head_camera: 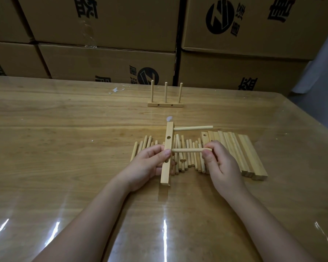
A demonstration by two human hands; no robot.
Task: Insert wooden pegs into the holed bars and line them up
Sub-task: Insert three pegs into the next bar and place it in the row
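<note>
My left hand (148, 163) grips a holed wooden bar (168, 140), held on end above the table. One peg (193, 128) sticks out to the right from the bar's far end. My right hand (220, 163) pinches a second peg (187, 150) whose left end meets the bar at its middle. An open hole shows between the two pegs. A heap of loose pegs (186, 157) lies under my hands. A finished bar with three upright pegs (165, 104) stands farther back on the table.
A row of several plain bars (240, 152) lies side by side to the right of the pegs. Cardboard boxes (106, 59) are stacked behind the glossy wooden table (64, 138). A scrap of white residue (115, 90) marks the far tabletop.
</note>
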